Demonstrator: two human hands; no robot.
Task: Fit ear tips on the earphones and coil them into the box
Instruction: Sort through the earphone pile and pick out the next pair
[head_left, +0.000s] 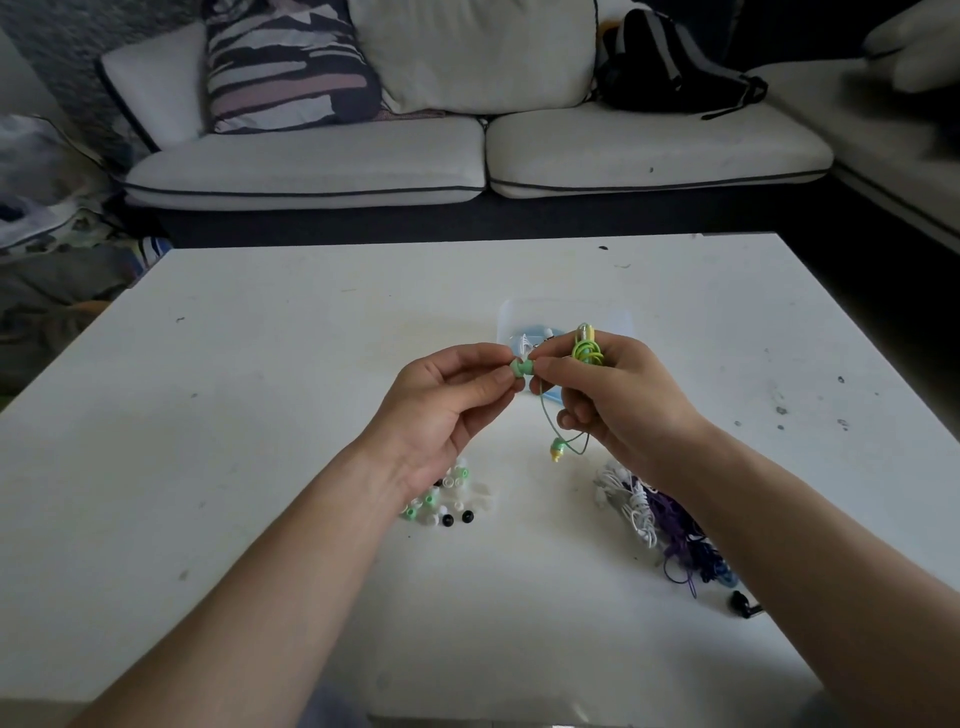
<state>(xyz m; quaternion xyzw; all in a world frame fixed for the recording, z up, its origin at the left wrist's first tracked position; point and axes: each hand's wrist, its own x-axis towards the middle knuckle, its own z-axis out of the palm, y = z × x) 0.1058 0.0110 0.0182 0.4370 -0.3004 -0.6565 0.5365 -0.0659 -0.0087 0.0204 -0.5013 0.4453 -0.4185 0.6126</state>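
Nearest, loose ear tips (441, 499) lie on the desk (260, 364). The left hand (447, 410) grip is pinched on a green ear tip (517, 370). The right hand (618, 400), at its 3 o'clock, is clamped on the green earphones (587, 353), coil in fist. Mating axis is judged 9-to-3. The clear box (613, 319) sits beyond at 12 o'clock.

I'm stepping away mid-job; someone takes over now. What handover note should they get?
Left hand pinches a green ear tip onto the green earphones, whose coil the right hand grips.
The other earbud dangles below, seemingly bare. Loose ear tips and more earphones lie on the table; box behind the hands.
Done: cable mostly coiled. Left: seat this tip, fit the other, box the coil.
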